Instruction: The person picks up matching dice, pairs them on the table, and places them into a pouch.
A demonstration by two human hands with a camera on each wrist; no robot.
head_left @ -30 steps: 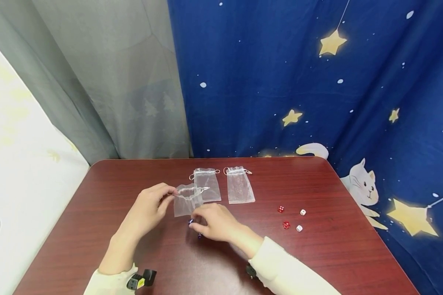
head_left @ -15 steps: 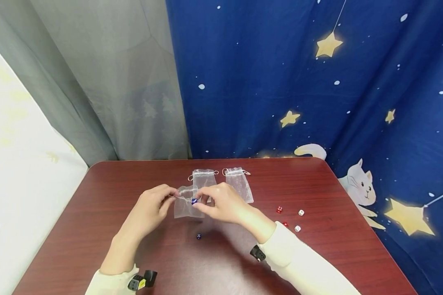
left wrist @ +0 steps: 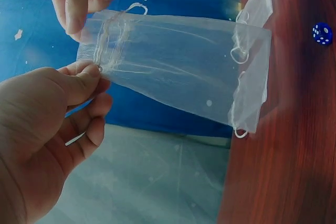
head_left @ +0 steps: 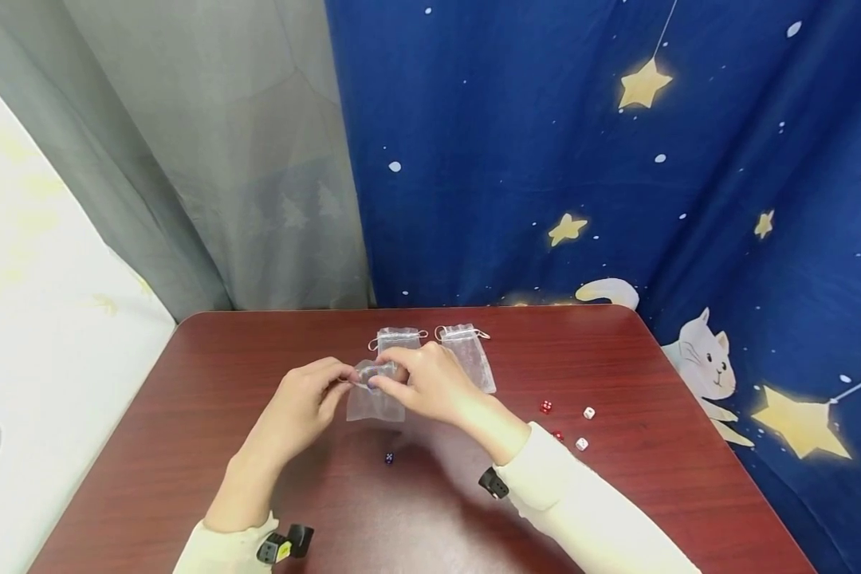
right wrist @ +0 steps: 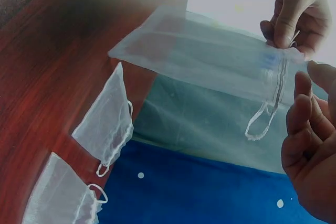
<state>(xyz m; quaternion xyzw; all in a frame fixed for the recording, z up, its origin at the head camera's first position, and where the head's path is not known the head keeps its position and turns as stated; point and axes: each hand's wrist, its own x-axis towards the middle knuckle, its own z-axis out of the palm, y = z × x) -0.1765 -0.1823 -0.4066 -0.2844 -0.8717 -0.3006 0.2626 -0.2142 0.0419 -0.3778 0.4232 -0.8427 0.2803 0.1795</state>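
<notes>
Blue curtain, printed with yellow stars and a white cat, across the upper middle and right of the head view. Dark red wood-grain table, lower half of the frame. Grey curtain, upper left.

Two forearms in cream sleeves enter from the lower edge. Right hand, centre of the frame: thumb and forefinger bent towards the mouth of the held bag, a narrow gap between them; whether they grip anything cannot be told. Left hand, left of centre: thumb and forefinger closed together, pinching the bag's rim beside the drawstring.

Held bag, sheer and white, between the hands near the centre; in the left wrist view it extends from the fingers at upper left towards the right. Two similar bags lie flat behind it, the left spare bag partly hidden by the right hand, the right spare bag just beside.

Smallest items: at right of centre, two red dice and two white dice; below centre, a blue die; within the bag's mouth, a blurred blue patch, seen through the mesh in the right wrist view.
</notes>
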